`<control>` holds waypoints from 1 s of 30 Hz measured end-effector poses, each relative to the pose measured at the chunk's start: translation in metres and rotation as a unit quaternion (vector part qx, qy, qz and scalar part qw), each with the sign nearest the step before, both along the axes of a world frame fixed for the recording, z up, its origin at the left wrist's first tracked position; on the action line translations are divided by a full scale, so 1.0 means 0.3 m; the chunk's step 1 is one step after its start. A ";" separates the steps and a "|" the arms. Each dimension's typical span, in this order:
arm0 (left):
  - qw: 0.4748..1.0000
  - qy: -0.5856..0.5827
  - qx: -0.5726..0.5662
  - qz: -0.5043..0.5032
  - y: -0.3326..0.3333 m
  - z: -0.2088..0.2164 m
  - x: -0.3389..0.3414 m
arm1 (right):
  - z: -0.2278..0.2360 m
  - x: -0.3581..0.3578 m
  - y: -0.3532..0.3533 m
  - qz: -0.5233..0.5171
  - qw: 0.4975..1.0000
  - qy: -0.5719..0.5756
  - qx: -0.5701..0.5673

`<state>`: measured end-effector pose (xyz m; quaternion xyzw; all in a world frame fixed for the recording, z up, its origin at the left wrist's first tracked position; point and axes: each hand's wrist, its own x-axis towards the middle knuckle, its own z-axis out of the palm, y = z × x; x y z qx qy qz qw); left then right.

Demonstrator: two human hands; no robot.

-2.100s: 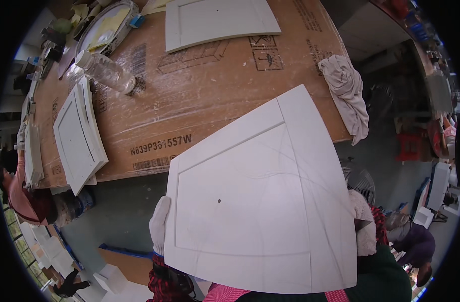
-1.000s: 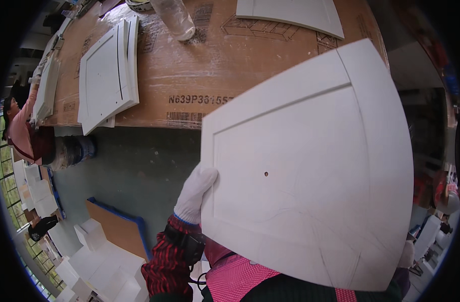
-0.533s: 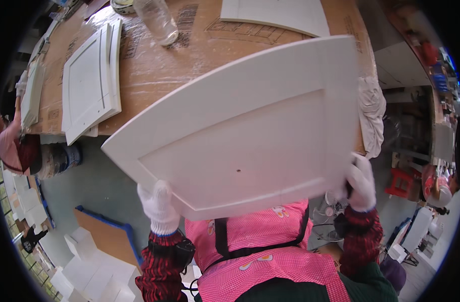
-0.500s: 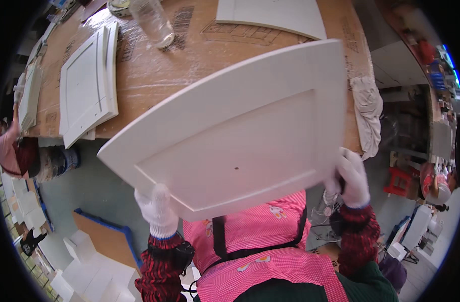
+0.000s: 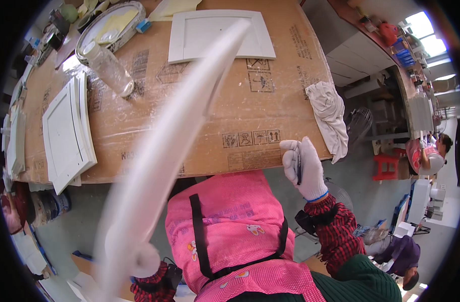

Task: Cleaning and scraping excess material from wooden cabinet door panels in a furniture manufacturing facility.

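Note:
A white panel [image 5: 172, 143], probably a cabinet door, stands nearly edge-on and smeared by motion, slanting across the view. My left hand [image 5: 147, 259], in a white knit glove, grips it near its lower end; most of those fingers are hidden or blurred. Apart from the panel, my gloved right hand [image 5: 310, 171] is raised by the table's front edge. Its fingers are closed round a slender dark tool [image 5: 299, 169], pen-like in shape, whose exact kind does not show.
The cardboard-covered table [image 5: 230, 105] bears a flat white panel [image 5: 221, 35], stacked panels [image 5: 63, 133], a clear bottle [image 5: 109, 70] and a round tub [image 5: 134, 15]. A white cloth [image 5: 328, 113] hangs at its right edge. Co-workers [image 5: 431, 156] are at the right and far left.
The panel has swung from face-on to edge-on, toward the left. My right hand has let go of it and now shows the slender dark tool. The view has shifted over the table.

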<state>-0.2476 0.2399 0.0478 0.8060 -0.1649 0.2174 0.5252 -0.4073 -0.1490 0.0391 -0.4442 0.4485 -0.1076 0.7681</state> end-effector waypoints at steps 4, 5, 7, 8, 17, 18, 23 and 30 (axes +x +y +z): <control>0.869 -0.204 0.336 -0.299 -0.178 0.182 0.039 | -0.032 -0.021 -0.009 -0.050 0.998 -0.008 -0.037; 0.859 -0.215 0.345 -0.312 -0.193 0.160 0.028 | -0.022 -0.024 -0.005 -0.064 0.994 0.022 -0.086; 0.845 -0.224 0.353 -0.333 -0.193 0.077 0.007 | -0.023 -0.020 -0.002 -0.076 0.991 0.036 -0.108; 0.840 -0.226 0.375 -0.319 -0.170 0.034 -0.012 | -0.029 -0.014 0.003 -0.078 0.987 0.049 -0.129; 0.953 0.048 0.299 0.019 -0.166 -0.128 -0.151 | -0.004 -0.030 0.070 0.122 0.947 0.136 -0.263; 0.954 0.138 0.265 0.009 -0.148 -0.145 -0.162 | -0.019 -0.027 0.074 0.121 0.941 0.125 -0.290; 0.815 0.534 -0.102 -0.202 -0.111 -0.138 -0.187 | -0.031 0.030 0.065 0.195 0.790 0.080 -0.575; 0.623 0.690 -0.290 -0.226 -0.130 -0.221 -0.181 | -0.065 0.152 0.044 0.248 0.681 0.125 -0.678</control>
